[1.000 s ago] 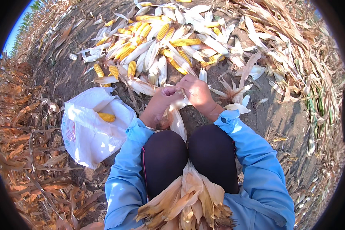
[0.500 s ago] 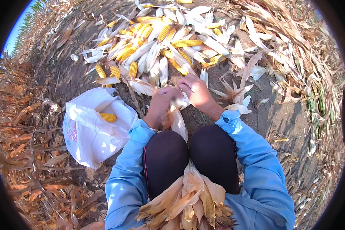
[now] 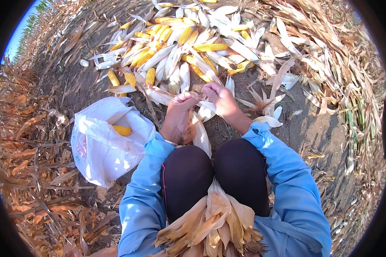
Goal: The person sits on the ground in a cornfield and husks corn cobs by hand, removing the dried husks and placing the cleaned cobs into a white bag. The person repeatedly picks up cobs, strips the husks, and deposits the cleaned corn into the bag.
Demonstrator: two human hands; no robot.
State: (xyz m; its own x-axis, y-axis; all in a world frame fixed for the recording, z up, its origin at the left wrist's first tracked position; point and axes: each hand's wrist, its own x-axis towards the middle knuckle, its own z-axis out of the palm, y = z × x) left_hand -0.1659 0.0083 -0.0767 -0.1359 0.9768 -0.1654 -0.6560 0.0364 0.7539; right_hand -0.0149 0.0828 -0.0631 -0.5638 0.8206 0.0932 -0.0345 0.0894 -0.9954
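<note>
Just above the middle of the frame, the left hand (image 3: 179, 116) is curled into a closed fist around an ear of corn (image 3: 200, 124) still wrapped in its pale husk; the ear hangs down from the fist toward the knees, its white husk leaves trailing beside the wrist. The right hand (image 3: 221, 99) sits just beside it, touching the same ear, with fingers bent and pinched on a strip of husk near the ear's top. Both forearms wear light blue sleeves (image 3: 283, 180) that rise from the lower edge, on either side of dark-clad knees (image 3: 216, 171). A bundle of dry tan husks (image 3: 212, 225) lies in the lap at the bottom centre. In the upper middle of the frame, just beyond the hands, a pile of shucked yellow cobs (image 3: 180, 47) mixed with white husks spreads over the bare soil. To the left of the hands, a white plastic bag (image 3: 101, 150) lies open on the ground with one yellow cob (image 3: 122, 129) inside it. Dry brown corn stalks (image 3: 25, 141) fill the left edge, and more dry stalks and leaves (image 3: 343, 64) heap along the right.
</note>
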